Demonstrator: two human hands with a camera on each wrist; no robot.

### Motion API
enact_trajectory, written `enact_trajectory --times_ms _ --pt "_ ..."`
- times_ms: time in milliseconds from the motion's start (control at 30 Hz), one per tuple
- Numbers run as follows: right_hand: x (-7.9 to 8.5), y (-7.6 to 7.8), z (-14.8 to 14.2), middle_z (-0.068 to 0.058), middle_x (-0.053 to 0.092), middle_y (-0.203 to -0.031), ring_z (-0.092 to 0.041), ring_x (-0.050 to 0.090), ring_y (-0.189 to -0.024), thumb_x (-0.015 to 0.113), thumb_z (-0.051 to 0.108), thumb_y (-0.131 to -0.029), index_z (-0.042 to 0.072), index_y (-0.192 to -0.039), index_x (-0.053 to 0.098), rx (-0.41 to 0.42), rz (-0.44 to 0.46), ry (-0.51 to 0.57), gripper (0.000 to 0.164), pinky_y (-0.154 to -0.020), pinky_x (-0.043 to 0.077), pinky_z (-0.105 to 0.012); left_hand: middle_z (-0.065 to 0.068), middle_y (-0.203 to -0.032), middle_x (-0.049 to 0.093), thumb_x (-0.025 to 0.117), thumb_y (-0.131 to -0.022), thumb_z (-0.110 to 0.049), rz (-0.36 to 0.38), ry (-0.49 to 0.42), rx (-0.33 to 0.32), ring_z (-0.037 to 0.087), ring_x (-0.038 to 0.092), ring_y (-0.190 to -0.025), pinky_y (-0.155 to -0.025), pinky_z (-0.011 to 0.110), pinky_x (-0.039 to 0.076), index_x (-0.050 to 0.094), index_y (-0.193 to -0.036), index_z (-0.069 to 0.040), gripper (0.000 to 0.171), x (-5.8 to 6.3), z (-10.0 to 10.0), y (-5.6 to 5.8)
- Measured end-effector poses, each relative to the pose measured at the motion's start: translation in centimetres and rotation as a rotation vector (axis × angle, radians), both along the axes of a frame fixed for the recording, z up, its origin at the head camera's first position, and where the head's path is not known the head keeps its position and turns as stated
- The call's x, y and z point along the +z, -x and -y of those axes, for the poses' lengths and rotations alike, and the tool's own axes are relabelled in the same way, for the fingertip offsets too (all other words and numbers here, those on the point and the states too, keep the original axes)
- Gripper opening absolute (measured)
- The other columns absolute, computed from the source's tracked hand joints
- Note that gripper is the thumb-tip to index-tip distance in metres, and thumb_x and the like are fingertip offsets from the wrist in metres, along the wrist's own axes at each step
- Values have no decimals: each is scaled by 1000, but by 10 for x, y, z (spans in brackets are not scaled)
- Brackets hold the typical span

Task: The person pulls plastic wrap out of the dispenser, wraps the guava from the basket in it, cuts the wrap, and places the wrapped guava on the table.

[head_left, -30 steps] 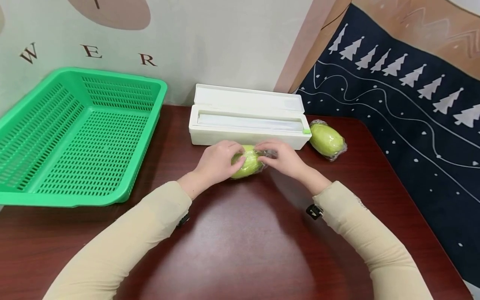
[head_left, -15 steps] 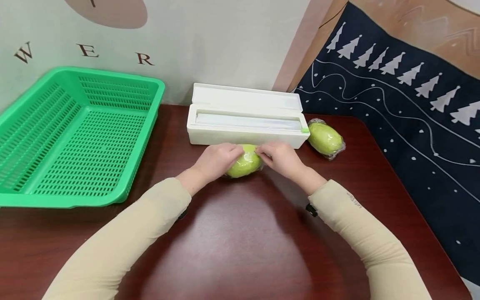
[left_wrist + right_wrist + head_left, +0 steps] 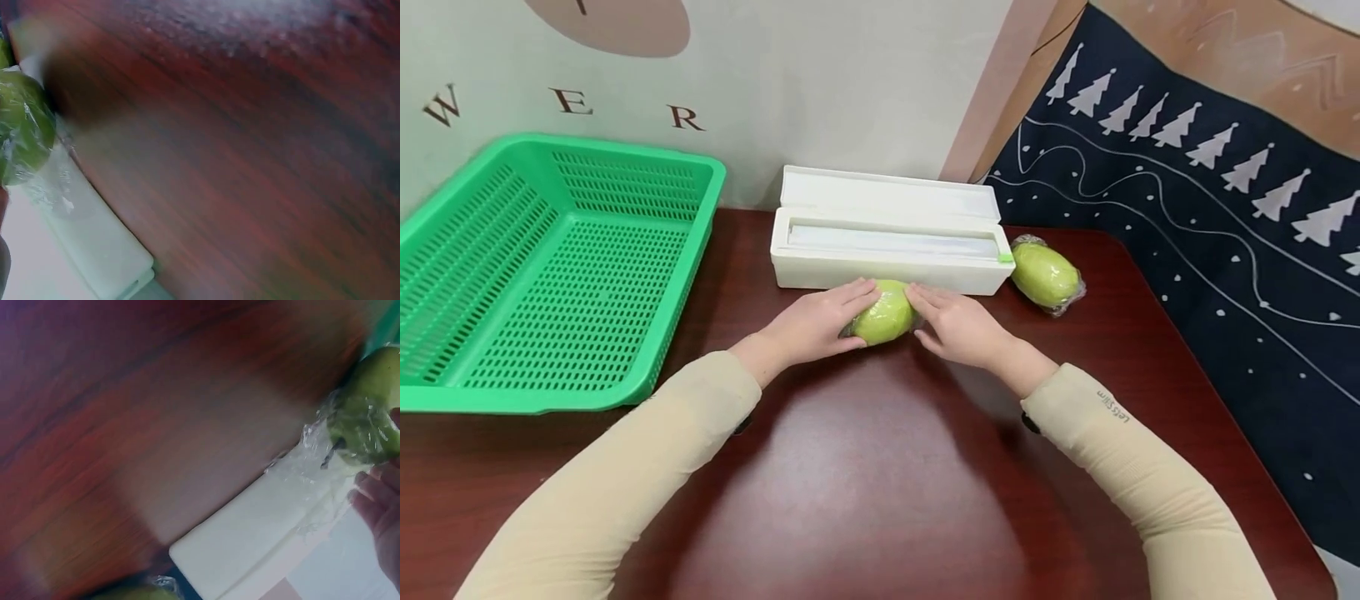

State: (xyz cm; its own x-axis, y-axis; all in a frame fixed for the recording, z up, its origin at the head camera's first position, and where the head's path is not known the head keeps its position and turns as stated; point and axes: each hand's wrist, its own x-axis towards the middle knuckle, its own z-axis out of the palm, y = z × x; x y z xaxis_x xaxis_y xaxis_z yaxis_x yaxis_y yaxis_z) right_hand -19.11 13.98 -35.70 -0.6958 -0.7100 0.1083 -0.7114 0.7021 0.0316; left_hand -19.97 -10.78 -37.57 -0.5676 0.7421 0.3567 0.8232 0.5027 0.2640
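Note:
A green pear [image 3: 885, 313] wrapped in clear cling film lies crosswise between both hands, just in front of a white cling film box. My left hand [image 3: 820, 325] holds its left end, fingers over the top and thumb along the near side. At the other end my right hand [image 3: 962, 329] holds it with fingers on top and thumb below. The right wrist view shows the stem of the pear [image 3: 375, 381] under crumpled film [image 3: 312, 444], near the fingertips [image 3: 369, 487]. In the left wrist view, loose film [image 3: 59, 181] trails from the pear's end; the left hand is almost out of frame.
Behind the hands stands the white cling film box [image 3: 887, 271], lid up, film roll visible inside. A second film-wrapped pear [image 3: 1047, 275] lies by its right end. On the left is a green slotted basket [image 3: 658, 350]. A wall and dark tree-patterned cloth [image 3: 1210, 250] border the table.
The hands went from pinching at the film on top of the pear to holding its two ends. The fingers have spread outward, and the pear has turned slightly and shifted a little left.

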Motion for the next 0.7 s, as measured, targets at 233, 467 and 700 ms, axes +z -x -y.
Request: enact_trajectory --times_ms 233,467,700 --pt "-2 -3 8 -22 43 -142 -32 45 -129 70 28 -83 -7 -143 26 -120 135 21 82 -107 36 -43 22 -136 50 75 -78 -18 186 -80 35 33 47 -128 -105 43 39 50 -130 2 62 3 2 4" --pt "-5 6 27 -17 59 -121 -29 58 -109 77 29 -76 -3 -127 46 -109 -19 43 69 -94 47 -39 20 -135 51 75 -78 -17 320 -127 92 32 51 -123 -104 43 40 49 -133 -1 62 5 7 7" --pt "8 6 33 -12 66 -104 -25 62 -96 81 32 -70 1 -113 59 -119 71 116 58 -84 50 -38 18 -140 46 72 -80 -29 357 -21 147 30 47 -127 -105 44 38 42 -136 -2 70 9 8 -2"
